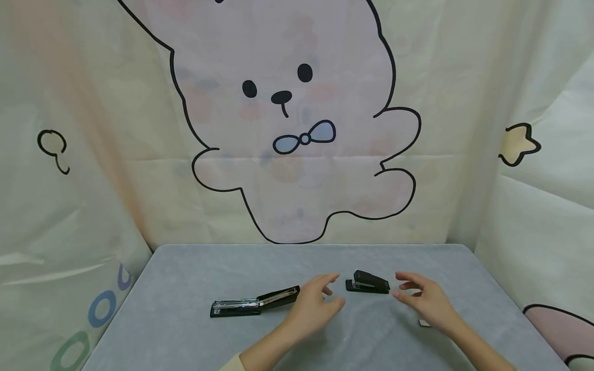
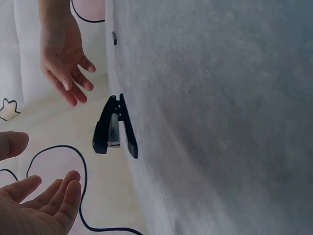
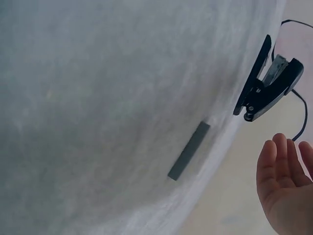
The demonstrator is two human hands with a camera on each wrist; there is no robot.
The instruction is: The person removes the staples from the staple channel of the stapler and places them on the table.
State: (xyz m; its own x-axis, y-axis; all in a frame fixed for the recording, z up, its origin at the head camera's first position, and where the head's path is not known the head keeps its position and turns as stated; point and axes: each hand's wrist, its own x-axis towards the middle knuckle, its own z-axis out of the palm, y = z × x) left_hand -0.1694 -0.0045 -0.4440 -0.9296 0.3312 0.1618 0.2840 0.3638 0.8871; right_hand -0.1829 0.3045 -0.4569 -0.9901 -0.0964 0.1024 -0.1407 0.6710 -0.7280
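Note:
A small black stapler (image 1: 368, 285) stands on the table between the two hands, its top arm raised above the base in both wrist views. My left hand (image 1: 314, 305) hovers to its left, fingers loosely bent and thumb apart, holding nothing. On the stapler's other side, my right hand (image 1: 428, 300) is held with relaxed fingers and nothing in them. Left of the left hand lies a longer black stapler (image 1: 236, 307), hinged wide open with its metal channel showing; the hand overlaps its right end. A grey staple strip (image 3: 189, 151) lies on the cloth near the right hand.
Grey-blue cloth covers the table (image 1: 185, 268). Behind it hangs a pale curtain (image 1: 431, 196) with a cartoon bear, and more printed curtain closes off both sides.

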